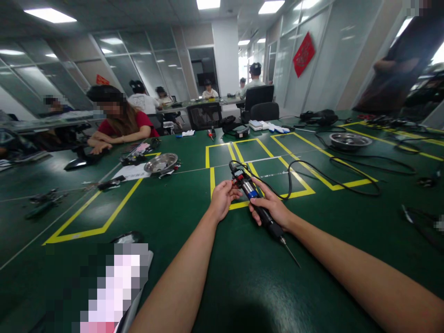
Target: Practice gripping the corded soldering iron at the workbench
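An electric screwdriver (266, 219) with a black grip, a blue ring and a silver collar is held above the green table. Its long thin bit points back toward me and to the right. My right hand (272, 206) wraps around the body from the right side. Beside the far, cable end, my left hand (224, 199) is curled with thumb and fingertips together, close to the red part of the tool. Whatever those fingertips pinch is too small to make out. From that far end a black cable (289, 178) loops away to the right.
Yellow tape outlines (211, 182) mark the green table (166, 277). Metal bowls stand left (161, 163) and right (350, 140). Gloves (272, 126) and dark tools lie at the far edge. A pixelated bright object (120, 277) is near front left. A person in red (142, 127) sits across.
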`<state>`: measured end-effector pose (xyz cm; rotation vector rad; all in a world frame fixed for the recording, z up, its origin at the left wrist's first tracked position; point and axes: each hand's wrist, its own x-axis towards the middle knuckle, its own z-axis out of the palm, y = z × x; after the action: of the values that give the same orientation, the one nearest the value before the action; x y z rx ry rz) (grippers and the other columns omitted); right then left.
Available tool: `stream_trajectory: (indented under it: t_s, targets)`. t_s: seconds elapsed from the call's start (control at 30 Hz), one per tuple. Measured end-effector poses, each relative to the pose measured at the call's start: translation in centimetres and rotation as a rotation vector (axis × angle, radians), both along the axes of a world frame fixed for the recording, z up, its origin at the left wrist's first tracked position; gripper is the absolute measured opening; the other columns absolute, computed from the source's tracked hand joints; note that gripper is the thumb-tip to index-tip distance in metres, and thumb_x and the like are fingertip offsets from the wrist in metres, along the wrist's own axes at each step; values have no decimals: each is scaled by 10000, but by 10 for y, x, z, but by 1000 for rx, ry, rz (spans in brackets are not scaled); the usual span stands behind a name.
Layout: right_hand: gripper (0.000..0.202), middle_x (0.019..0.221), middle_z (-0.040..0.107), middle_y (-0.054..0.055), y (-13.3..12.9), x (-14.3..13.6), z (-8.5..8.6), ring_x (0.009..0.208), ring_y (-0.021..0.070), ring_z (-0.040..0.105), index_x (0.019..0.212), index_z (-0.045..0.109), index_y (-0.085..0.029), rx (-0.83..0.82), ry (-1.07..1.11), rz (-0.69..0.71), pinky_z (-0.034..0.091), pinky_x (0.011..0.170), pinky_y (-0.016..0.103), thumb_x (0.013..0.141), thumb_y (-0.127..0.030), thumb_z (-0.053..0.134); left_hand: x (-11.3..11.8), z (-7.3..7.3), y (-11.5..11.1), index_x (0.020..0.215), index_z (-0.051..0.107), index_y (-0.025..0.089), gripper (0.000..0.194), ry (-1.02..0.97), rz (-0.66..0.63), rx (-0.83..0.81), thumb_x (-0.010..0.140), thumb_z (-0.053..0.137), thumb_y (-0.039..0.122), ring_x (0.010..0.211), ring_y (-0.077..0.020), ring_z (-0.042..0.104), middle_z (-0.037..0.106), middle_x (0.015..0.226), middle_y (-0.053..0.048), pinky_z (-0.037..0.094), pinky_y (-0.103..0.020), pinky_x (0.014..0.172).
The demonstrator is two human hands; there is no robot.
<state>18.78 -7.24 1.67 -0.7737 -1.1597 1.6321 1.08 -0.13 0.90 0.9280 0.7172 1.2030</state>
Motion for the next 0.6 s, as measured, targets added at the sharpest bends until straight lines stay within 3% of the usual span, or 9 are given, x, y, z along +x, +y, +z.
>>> stream_trajectory:
  t_s: [0.6]
  targets:
    - [911, 725, 663, -32, -1, -2, 1, 501, 152, 612, 1583, 138, -395, 3, 6, -3, 518, 433, 266, 853, -273, 669, -3, -3, 1, 906, 588, 120, 157, 1, -15, 19, 920, 607, 275, 615, -129, 646, 673, 814, -74, 473, -235, 600]
